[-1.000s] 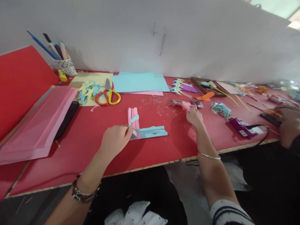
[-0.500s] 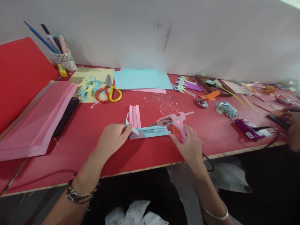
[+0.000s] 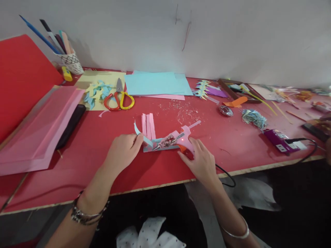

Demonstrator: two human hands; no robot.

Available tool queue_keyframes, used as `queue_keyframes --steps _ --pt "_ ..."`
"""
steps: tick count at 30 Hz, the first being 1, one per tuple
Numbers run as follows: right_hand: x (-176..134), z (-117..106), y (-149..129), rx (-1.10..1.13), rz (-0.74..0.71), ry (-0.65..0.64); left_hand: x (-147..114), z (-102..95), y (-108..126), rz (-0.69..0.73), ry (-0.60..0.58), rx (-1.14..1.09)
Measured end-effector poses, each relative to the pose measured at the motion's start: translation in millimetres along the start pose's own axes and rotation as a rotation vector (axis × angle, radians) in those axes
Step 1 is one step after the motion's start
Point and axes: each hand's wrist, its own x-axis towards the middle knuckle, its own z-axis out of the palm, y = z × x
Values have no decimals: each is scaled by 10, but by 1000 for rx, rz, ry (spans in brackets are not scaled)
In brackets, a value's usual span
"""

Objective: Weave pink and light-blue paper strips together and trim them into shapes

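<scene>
Between its thumb and fingers, my left hand (image 3: 124, 150) pinches a narrow light-blue paper strip (image 3: 147, 140). My right hand (image 3: 201, 158) is wrapped round the handle of a pink glue gun (image 3: 182, 138), whose small red light is lit. The gun's metal nozzle points left at the strip's right end; whether they touch I cannot tell. Beneath the gun lie blue paper strips (image 3: 148, 148), partly hidden by it. Several pink paper strips (image 3: 148, 125) lie upright to my view just behind them. A clear glue stick (image 3: 195, 124) pokes from the gun's back.
Scissors (image 3: 119, 100) lie behind my left hand, near paper scraps (image 3: 98, 91) and blue sheets (image 3: 155, 84). Pink sheets (image 3: 38, 131) cover the left side. At right are a purple extension socket (image 3: 280, 141), a yarn-like bundle (image 3: 254, 119) and a brown frame-like tray (image 3: 239, 90).
My right hand has brought the glue gun left and down, its nozzle now near the strip's end. My left hand has shifted slightly left, still pinching the strip.
</scene>
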Motion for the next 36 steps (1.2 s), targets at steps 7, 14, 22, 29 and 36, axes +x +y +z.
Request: queue_keyframes --steps 7,14,22,29,36 --pt "-11 8 23 -87 -37 27 -5 19 2 -59 1 16" --pt "-12 -14 16 -134 -84 35 -5 23 2 -40 -23 31" --pt "-9 -57 25 -164 -78 4 -10 19 -2 -30 -39 44" --pt "-13 -70 80 -182 -66 19 -4 16 7 -30 -36 42" --pt "-36 -86 151 -186 -28 7 -13 16 5 -19 -25 26"
